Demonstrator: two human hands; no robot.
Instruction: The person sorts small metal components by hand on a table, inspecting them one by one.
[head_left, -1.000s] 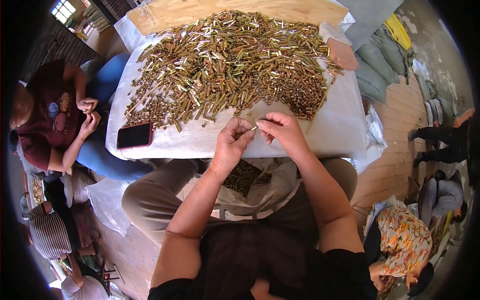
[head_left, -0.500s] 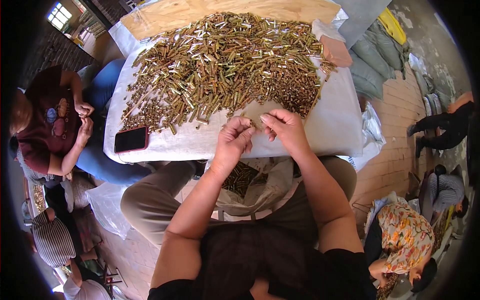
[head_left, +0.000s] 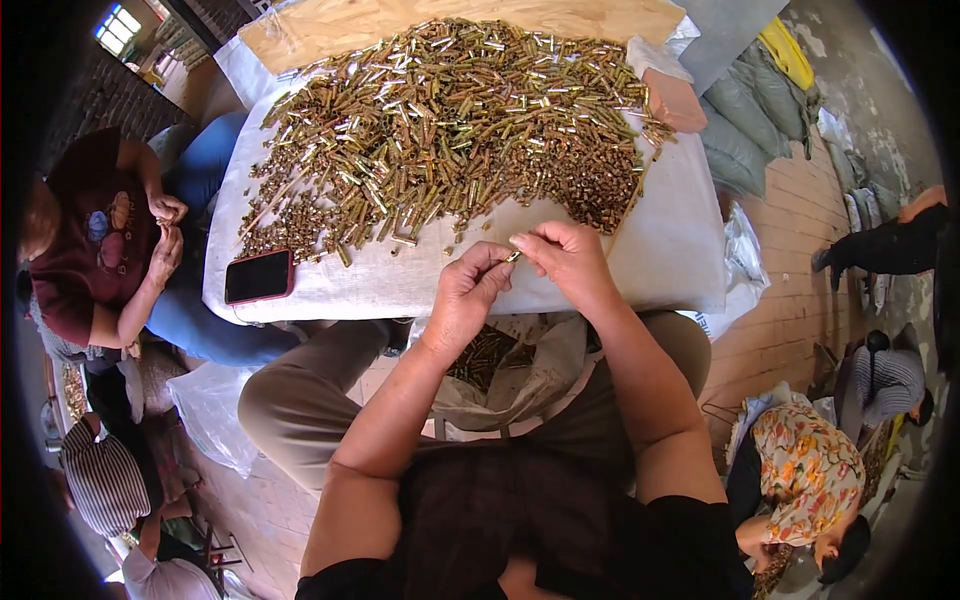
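Observation:
My left hand (head_left: 470, 282) is closed in a pinch on a small brass-coloured metal tube (head_left: 513, 256), held just above the near edge of the table. From the other side, the fingertips of my right hand (head_left: 568, 258) pinch together at the tube's far end. A large pile of brass-coloured metal tubes (head_left: 440, 130) covers the table beyond my hands. Short ring-like metal pieces (head_left: 595, 185) are heaped at the pile's right, and more of them (head_left: 285, 225) lie at its left. Below my hands, a white sack (head_left: 540, 385) between my knees holds several metal tubes (head_left: 485, 358).
A phone (head_left: 259, 277) lies on the white table cover (head_left: 670, 250) at the left. Beyond the pile stands a wooden board (head_left: 340, 38), with a reddish block (head_left: 674, 100) at the right corner. A co-worker (head_left: 95, 240) sits at the left. Filled sacks (head_left: 745, 130) lie at the right.
My hands have come closer together, the right one moving slightly left and down. The metal tube now shows between their fingertips.

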